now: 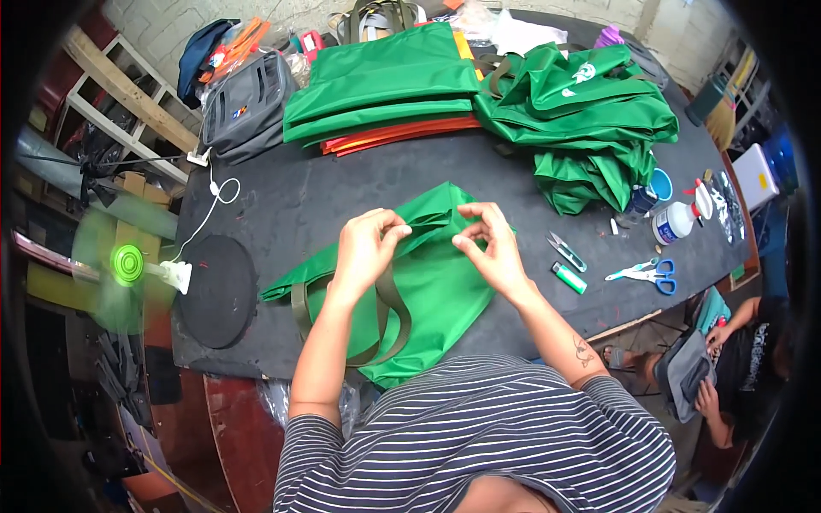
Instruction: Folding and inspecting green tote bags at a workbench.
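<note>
A green fabric tote bag (445, 299) with olive strap handles (395, 318) lies on the dark table in front of me, its near end reaching my body. My left hand (366, 248) is closed in a pinch on the folded upper edge of the bag. At the bag's far corner is my right hand (489, 248), thumb and forefinger apart, fingertips close over the fabric. Whether they touch it is hard to tell. To the right of that hand lie thread snips (566, 252), a green lighter (569, 278) and blue-handled scissors (650, 274).
Folded green fabric bags (385, 81) and heaped green bags (581, 111) fill the far side. A grey bag (248, 107) stands far left. A spray bottle (680, 218) is at the right. A clip fan (128, 263) spins at left. Another person (753, 359) handles a grey bag, lower right.
</note>
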### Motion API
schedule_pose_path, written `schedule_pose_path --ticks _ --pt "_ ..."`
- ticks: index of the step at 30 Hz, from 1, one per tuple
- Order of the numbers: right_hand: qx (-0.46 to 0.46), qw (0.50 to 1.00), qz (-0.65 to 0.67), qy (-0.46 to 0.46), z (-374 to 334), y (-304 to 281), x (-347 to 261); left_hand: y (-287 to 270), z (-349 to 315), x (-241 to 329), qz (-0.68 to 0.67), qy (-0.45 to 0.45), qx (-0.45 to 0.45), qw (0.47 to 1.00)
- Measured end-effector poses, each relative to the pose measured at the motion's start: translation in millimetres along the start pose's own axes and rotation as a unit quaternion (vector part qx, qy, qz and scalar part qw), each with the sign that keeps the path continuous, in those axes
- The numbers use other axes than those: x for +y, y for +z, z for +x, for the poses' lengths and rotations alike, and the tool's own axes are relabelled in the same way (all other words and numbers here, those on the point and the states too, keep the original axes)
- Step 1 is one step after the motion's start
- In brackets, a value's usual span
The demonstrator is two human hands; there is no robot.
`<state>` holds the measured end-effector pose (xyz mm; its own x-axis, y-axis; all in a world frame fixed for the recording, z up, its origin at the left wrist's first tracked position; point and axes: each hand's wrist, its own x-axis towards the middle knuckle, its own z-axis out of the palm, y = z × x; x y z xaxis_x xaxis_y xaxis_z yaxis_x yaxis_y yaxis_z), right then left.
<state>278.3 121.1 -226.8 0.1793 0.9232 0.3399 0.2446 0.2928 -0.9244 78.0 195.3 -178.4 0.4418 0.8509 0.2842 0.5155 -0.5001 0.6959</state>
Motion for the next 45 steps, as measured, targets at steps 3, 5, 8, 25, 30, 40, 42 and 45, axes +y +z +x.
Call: schedule_pose_path --ticks 3,5,8,25,30,40,42,45 --pt "0.011 0.999 0.035 -0.017 12 5 0 2 -6 14 -0.011 0.000 0.014 1.000" --pt "0.010 0.998 0.048 -0.031 16 8 6 4 -9 12 -0.034 -0.002 0.034 0.999" --pt "0.043 0.996 0.040 -0.066 19 15 7 7 -13 7 -0.088 -0.064 0.045 0.993" --pt "-0.082 0.996 0.021 -0.017 15 21 4 37 -46 30 -0.058 0.040 0.180 0.981" --pt "-0.075 0.997 0.017 -0.011 13 22 11 53 -38 32 -0.052 0.015 0.145 0.988" --pt "0.161 0.945 -0.282 0.029 -12 -91 9 59 -21 -5 -0.215 -0.054 0.156 0.963" --pt "0.113 0.855 -0.495 0.105 -34 -130 37 62 -23 -4 -0.241 -0.073 0.145 0.957" --pt "0.067 0.814 -0.528 0.235 -60 -146 57 62 -28 8 -0.160 -0.052 0.143 0.975"
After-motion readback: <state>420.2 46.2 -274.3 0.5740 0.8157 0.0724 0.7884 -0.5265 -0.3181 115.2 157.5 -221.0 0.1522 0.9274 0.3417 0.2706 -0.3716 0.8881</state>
